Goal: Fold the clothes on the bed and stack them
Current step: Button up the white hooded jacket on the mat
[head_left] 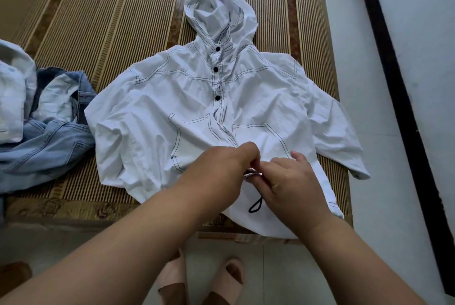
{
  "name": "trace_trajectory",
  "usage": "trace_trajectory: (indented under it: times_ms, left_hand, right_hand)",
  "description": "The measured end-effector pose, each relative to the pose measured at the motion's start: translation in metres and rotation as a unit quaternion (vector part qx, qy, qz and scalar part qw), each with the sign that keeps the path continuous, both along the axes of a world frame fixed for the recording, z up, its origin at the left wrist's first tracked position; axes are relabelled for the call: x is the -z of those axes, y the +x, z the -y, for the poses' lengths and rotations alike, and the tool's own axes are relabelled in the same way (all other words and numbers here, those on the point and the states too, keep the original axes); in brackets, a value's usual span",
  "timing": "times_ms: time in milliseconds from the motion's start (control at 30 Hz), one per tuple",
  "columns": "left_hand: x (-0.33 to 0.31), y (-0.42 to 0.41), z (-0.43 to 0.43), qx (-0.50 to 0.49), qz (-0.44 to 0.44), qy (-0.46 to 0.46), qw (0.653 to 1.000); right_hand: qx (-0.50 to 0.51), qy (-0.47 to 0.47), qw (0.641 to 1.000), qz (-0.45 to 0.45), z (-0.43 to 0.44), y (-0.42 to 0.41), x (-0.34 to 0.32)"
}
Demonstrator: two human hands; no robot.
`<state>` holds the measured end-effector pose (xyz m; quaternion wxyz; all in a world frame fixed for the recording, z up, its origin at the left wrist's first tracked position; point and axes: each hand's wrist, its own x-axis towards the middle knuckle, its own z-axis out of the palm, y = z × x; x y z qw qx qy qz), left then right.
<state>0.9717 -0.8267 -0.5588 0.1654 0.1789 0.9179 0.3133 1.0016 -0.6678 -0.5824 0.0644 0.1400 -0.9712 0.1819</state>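
While the woven mat point(110, 33) is covering the bed, a white hooded jacket point(172, 97) is lying flat on it with its front facing up. It is taking up the middle of the mat. Its hood point(216, 9) is pointing away from the person, and its bottom edge is hanging a little over the near side of the bed. One sleeve point(344, 147) is sticking out toward the side of the mat.

A heap of blue denim clothes point(49, 137) is sitting just beside the jacket, all crumpled. No neat stack is showing anywhere.

The left hand point(216, 169) and the right hand point(290, 181) are meeting low on the jacket, where the two front halves come together. Both hands are pinching a small bit of the white cloth between curled fingers, and they are touching each other. It looks like they are closing the front or pulling it straight, but the spot is too hidden to tell which.

Three black buttons point(216, 69) are running in a line below the hood. A little black cord loop point(254, 206) is poking out near the bottom edge.

I think the job is only just getting going. The jacket is being made ready, but no fold is showing in it yet. The sleeves, the hood and the body are waiting to be folded, and the denim heap is waiting too.
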Motion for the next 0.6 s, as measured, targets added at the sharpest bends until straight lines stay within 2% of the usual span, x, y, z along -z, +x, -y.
trace_trajectory:
  times_ms: [100, 233, 367, 500, 600]
  left_hand:
    - [-0.002, 0.0, 0.002, -0.003, 0.022, -0.004, 1.0]
    - [-0.001, 0.002, 0.003, 0.005, 0.019, -0.013, 1.0]
    - [0.0, -0.001, 0.008, -0.031, 0.067, 0.034, 0.997]
    - [0.001, -0.001, 0.009, -0.047, 0.081, 0.051, 0.994]
    - [0.003, 0.0, 0.008, -0.022, 0.071, 0.033, 0.997]
  right_hand:
    - [-0.004, 0.009, 1.0, 0.005, 0.002, 0.0, -0.002]
    - [-0.013, -0.031, 0.999, 0.033, 0.006, -0.001, -0.006]
    - [-0.011, -0.049, 0.997, 0.063, 0.005, -0.002, -0.009]
    - [-0.018, -0.046, 0.997, 0.055, 0.004, -0.006, -0.011]
    - [-0.03, -0.032, 0.998, 0.048, 0.002, -0.006, -0.011]
